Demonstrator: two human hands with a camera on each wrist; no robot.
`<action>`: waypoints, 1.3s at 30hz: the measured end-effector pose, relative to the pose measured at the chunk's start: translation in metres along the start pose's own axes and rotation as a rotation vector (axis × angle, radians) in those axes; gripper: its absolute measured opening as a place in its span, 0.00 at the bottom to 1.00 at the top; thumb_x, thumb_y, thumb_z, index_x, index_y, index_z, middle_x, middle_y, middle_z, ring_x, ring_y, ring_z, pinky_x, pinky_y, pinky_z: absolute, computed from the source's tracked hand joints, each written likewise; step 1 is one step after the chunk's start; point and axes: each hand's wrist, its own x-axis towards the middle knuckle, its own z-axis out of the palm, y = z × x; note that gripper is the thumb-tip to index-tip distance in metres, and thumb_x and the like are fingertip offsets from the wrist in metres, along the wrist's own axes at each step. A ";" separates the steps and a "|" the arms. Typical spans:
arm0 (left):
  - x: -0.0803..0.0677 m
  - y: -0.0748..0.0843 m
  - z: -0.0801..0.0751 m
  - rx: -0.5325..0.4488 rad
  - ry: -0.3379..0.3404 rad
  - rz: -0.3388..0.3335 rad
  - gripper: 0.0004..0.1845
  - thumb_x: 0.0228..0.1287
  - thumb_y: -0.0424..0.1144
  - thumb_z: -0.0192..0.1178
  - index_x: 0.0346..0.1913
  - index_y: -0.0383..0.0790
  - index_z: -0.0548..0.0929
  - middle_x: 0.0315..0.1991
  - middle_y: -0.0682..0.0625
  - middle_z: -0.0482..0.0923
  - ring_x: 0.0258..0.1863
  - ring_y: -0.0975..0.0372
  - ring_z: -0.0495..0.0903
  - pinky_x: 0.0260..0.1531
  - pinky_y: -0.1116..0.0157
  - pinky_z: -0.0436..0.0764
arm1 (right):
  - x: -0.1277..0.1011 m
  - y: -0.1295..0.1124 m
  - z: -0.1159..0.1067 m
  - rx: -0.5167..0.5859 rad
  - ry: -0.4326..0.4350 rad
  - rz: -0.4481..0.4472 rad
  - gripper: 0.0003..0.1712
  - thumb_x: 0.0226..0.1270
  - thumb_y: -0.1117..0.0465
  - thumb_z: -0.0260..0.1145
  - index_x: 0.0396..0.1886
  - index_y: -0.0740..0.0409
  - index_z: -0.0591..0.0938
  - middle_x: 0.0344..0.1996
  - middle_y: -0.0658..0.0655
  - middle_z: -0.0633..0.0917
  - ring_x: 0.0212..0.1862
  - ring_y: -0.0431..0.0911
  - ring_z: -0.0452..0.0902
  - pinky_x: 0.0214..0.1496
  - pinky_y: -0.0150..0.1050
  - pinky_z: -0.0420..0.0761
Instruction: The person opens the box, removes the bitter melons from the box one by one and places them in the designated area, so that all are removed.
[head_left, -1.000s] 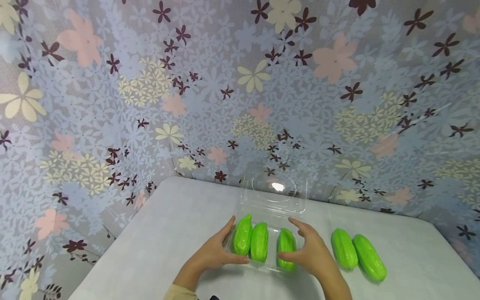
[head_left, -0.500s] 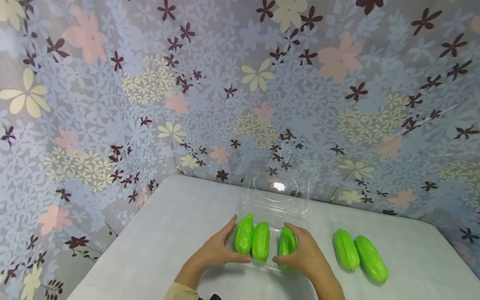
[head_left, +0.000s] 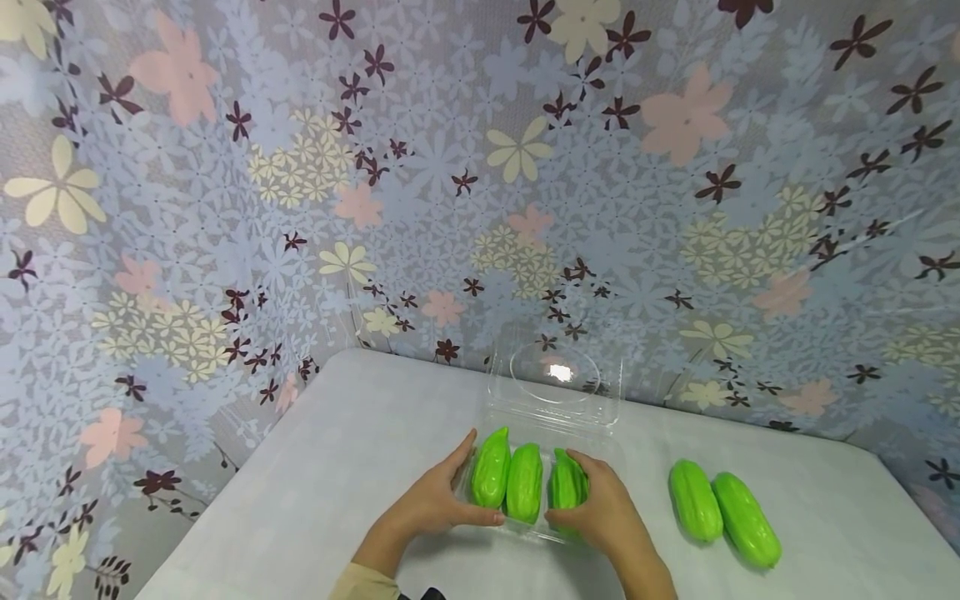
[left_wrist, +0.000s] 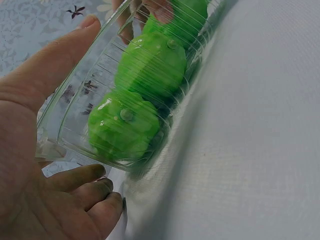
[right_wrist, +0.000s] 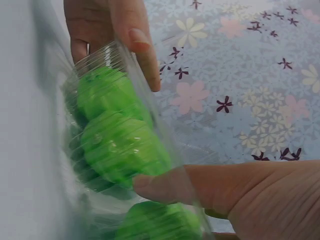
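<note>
A clear plastic clamshell box [head_left: 528, 533] stands on the table with its lid raised toward the wall. Inside lie three bright green, ridged gourds, shiny as if moulded: a left one [head_left: 490, 479], a middle one [head_left: 524, 485] and a right one [head_left: 567, 483]. My left hand [head_left: 433, 498] holds the box's left near corner, thumb along the near rim. My right hand [head_left: 606, 510] grips the right gourd, thumb at its near end and fingers at its far end, partly hiding it. In the right wrist view, the thumb [right_wrist: 165, 185] reaches over the rim.
Two more green gourds, one nearer the box [head_left: 696, 502] and one farther right [head_left: 747, 521], lie side by side on the white-covered table [head_left: 360, 417]. The transparent lid [head_left: 557, 398] stands up behind the box, before the flower-patterned wall covering [head_left: 450, 167].
My right hand has moved left, and the right gourd has shifted left toward the middle one. The left hand keeps its place on the box corner. The head view has shifted slightly.
</note>
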 end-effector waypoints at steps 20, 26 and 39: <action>0.002 -0.002 0.002 0.000 -0.003 -0.002 0.67 0.44 0.56 0.81 0.82 0.53 0.47 0.78 0.42 0.55 0.76 0.43 0.54 0.70 0.39 0.58 | 0.001 0.003 0.001 0.028 0.030 0.019 0.51 0.37 0.60 0.87 0.64 0.71 0.76 0.60 0.74 0.77 0.61 0.69 0.72 0.63 0.64 0.72; 0.002 -0.004 0.002 0.009 0.004 0.004 0.67 0.43 0.57 0.82 0.82 0.54 0.48 0.78 0.41 0.55 0.76 0.42 0.54 0.70 0.39 0.57 | -0.001 0.000 -0.005 0.037 0.034 0.022 0.52 0.39 0.59 0.87 0.67 0.69 0.75 0.62 0.73 0.76 0.57 0.67 0.76 0.58 0.62 0.77; 0.002 -0.003 0.003 0.008 0.008 -0.012 0.67 0.42 0.56 0.82 0.82 0.56 0.47 0.78 0.42 0.55 0.75 0.42 0.53 0.70 0.38 0.57 | -0.007 -0.001 -0.027 0.110 0.032 0.029 0.52 0.43 0.59 0.86 0.70 0.64 0.73 0.66 0.72 0.72 0.59 0.70 0.74 0.55 0.60 0.80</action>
